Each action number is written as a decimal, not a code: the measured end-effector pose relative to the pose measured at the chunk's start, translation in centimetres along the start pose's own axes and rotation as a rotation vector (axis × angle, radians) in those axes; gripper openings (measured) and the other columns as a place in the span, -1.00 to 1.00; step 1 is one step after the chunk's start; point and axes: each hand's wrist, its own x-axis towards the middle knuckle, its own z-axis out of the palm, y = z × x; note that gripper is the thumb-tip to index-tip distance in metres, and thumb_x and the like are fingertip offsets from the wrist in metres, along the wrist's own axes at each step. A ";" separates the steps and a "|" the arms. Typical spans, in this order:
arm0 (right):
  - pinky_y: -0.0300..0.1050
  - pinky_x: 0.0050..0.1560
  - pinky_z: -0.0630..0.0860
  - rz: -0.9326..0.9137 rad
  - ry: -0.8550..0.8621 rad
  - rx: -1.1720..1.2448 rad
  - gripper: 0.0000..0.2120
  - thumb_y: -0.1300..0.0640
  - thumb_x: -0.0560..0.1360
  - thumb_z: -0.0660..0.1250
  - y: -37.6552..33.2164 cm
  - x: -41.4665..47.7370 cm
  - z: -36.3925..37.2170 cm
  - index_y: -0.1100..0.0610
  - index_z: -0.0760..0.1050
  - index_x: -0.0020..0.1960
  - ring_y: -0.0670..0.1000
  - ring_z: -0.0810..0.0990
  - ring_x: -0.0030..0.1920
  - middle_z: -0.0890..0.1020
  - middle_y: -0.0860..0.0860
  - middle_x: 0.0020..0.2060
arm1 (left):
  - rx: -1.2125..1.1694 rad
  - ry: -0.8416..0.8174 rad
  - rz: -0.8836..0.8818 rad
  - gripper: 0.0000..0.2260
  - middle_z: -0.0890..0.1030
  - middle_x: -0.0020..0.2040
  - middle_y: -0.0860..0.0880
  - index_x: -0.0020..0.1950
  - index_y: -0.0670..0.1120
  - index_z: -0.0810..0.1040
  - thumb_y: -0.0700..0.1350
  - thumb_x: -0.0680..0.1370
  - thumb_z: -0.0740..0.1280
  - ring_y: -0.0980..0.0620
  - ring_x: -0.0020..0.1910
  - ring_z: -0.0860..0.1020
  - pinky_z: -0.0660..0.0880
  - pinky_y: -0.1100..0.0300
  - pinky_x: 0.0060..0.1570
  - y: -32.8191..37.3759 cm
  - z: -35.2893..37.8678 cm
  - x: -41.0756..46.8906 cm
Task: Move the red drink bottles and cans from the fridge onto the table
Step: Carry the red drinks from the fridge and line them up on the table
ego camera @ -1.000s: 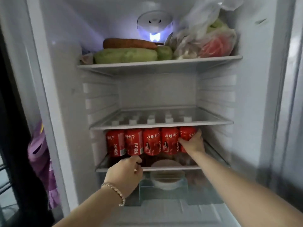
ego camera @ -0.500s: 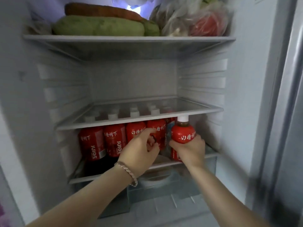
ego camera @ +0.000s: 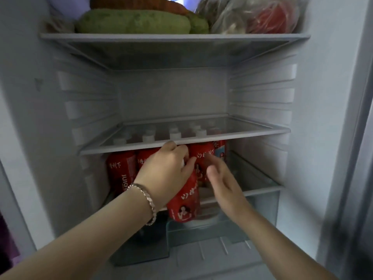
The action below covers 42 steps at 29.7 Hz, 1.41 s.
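Note:
Several red drink bottles (ego camera: 121, 168) with white caps stand in a row on the lower fridge shelf (ego camera: 260, 189), under a glass shelf (ego camera: 252, 129). My left hand (ego camera: 164, 172), with a bracelet on the wrist, is shut on the neck of one red bottle (ego camera: 184, 201). That bottle hangs tilted in front of the shelf edge. My right hand (ego camera: 222, 183) is beside it, fingers spread and empty, just in front of the rightmost standing bottle (ego camera: 201, 156). The caps show blurred through the glass shelf.
The top shelf holds a green gourd (ego camera: 133, 22), a carrot and a plastic bag of vegetables (ego camera: 262, 17). A clear drawer (ego camera: 262, 215) sits below the bottle shelf. The fridge's right wall and door frame (ego camera: 351, 138) stand close on the right.
The bottle that my right hand pulled from the row's right end is now in my left hand, held by the neck. My right hand has let go and opened. The view moved closer.

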 end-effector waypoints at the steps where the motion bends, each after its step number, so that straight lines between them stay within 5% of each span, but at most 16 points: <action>1: -0.38 0.13 0.48 -0.031 0.115 0.037 -0.62 -0.26 0.48 0.22 0.5 1.0 -0.4 -0.15 0.36 0.22 -0.28 0.53 0.13 0.54 -0.12 0.15 | 0.021 0.006 -0.015 -0.77 0.46 -0.21 0.00 -0.17 -0.17 0.54 -0.02 0.55 0.28 -0.05 -0.35 0.51 0.49 0.13 -0.36 -0.4 -0.1 -0.1; 3: -0.14 0.26 0.48 -0.007 0.254 -0.013 -0.67 -0.14 0.50 0.28 2.0 3.8 -0.8 -0.13 0.40 0.23 -0.15 0.52 0.20 0.55 -0.05 0.16 | 0.075 0.017 -0.017 -0.77 0.49 -0.20 0.00 -0.18 -0.15 0.54 -0.01 0.55 0.27 -0.04 -0.36 0.51 0.49 0.12 -0.38 -0.6 -0.5 -0.3; 6: 0.15 0.37 0.35 0.090 0.231 -0.132 -0.28 0.02 0.40 0.43 4.6 7.4 0.0 0.03 0.18 0.46 0.04 0.39 0.35 0.42 0.06 0.33 | 0.142 -0.049 -0.042 -0.75 0.48 -0.16 0.06 -0.16 -0.07 0.51 0.06 0.56 0.20 0.03 -0.31 0.50 0.51 0.13 -0.31 0.0 -0.8 -0.4; 11: -0.18 0.15 0.39 0.139 0.342 -0.150 -0.26 0.08 0.31 0.54 4.8 8.2 0.0 0.11 0.27 0.38 -0.01 0.51 0.22 0.53 0.04 0.24 | 0.173 -0.092 -0.158 -0.60 0.46 -0.24 0.07 -0.29 -0.03 0.45 0.25 0.51 0.14 0.10 -0.31 0.49 0.48 0.22 -0.30 0.7 -0.8 0.2; 20: 0.02 0.01 0.61 0.136 0.534 -0.160 -0.21 -0.19 -0.01 0.51 4.5 3.3 -0.6 0.08 0.46 0.16 -0.03 0.61 -0.03 0.57 0.04 0.03 | 0.146 -0.046 -0.249 -0.40 0.56 -0.30 0.00 -0.33 -0.11 0.51 0.40 0.39 0.06 0.04 -0.34 0.54 0.53 0.15 -0.32 0.7 -0.3 0.7; 23: -0.04 -0.04 0.62 0.144 0.497 -0.115 -0.24 -0.13 0.02 0.55 4.1 2.2 -1.0 0.04 0.47 0.17 -0.04 0.62 -0.05 0.59 0.03 0.01 | 0.129 -0.050 -0.249 -0.39 0.57 -0.29 0.00 -0.29 -0.11 0.53 0.40 0.39 0.04 0.04 -0.32 0.55 0.51 0.16 -0.32 0.6 -0.2 0.9; 27: -0.37 -0.18 0.41 0.101 0.418 -0.051 -0.31 0.21 0.21 0.57 2.4 0.4 -1.4 0.01 0.35 0.25 -0.24 0.53 -0.10 0.55 -0.16 -0.06 | 0.053 0.008 -0.177 -0.39 0.50 -0.38 0.04 -0.35 -0.12 0.50 0.42 0.36 0.04 0.06 -0.39 0.49 0.43 0.21 -0.38 0.3 -0.2 0.7; 30: -0.42 -0.24 0.40 0.005 0.293 -0.182 -0.36 0.23 0.17 0.57 1.3 -1.0 -0.7 -0.21 0.32 0.04 -0.30 0.54 -0.16 0.53 -0.22 -0.13 | 0.030 0.096 0.037 -0.31 0.47 -0.46 0.08 -0.40 -0.08 0.49 0.51 0.35 -0.03 0.09 -0.51 0.46 0.39 0.25 -0.54 -0.1 -0.2 -0.3; 33: -0.45 -0.25 0.45 -0.063 0.189 -0.276 -0.38 0.18 0.12 0.58 0.6 -2.0 0.3 -0.26 0.30 -0.07 -0.38 0.53 -0.11 0.55 -0.23 -0.16 | 0.044 0.104 0.142 -0.29 0.62 -0.36 0.10 -0.16 -0.04 0.61 0.54 0.26 0.05 0.14 -0.45 0.57 0.51 0.24 -0.52 -0.4 -1.0 -1.4; 37: -0.34 -0.09 0.53 -0.065 0.012 -0.339 -0.32 0.11 0.11 0.60 -0.5 -2.7 0.7 -0.31 0.28 -0.01 -0.27 0.56 -0.06 0.54 -0.26 -0.07 | 0.004 -0.132 -0.033 -0.29 0.65 -0.20 0.17 0.02 0.17 0.53 0.59 0.10 0.12 0.24 -0.25 0.57 0.54 0.28 -0.22 -0.1 -2.9 -2.7; 39: -0.28 -0.02 0.56 -0.024 -0.134 -0.307 -0.29 0.11 0.12 0.60 -1.1 -2.7 1.0 -0.32 0.27 0.05 -0.23 0.58 -0.03 0.55 -0.25 -0.04 | -0.105 -0.291 -0.141 -0.34 0.63 -0.16 0.18 -0.02 0.18 0.50 0.55 0.09 0.12 0.24 -0.18 0.58 0.54 0.24 -0.09 -0.6 -3.3 -3.4; 42: -0.22 0.05 0.57 0.053 -0.310 -0.312 -0.25 0.07 0.18 0.60 -1.8 -2.1 1.4 -0.26 0.23 0.18 -0.19 0.58 0.01 0.54 -0.22 0.02 | -0.215 -0.316 -0.220 -0.56 0.59 -0.25 0.18 -0.19 0.13 0.46 0.45 0.23 0.18 0.24 -0.24 0.56 0.53 0.23 -0.15 -1.3 -3.6 -4.0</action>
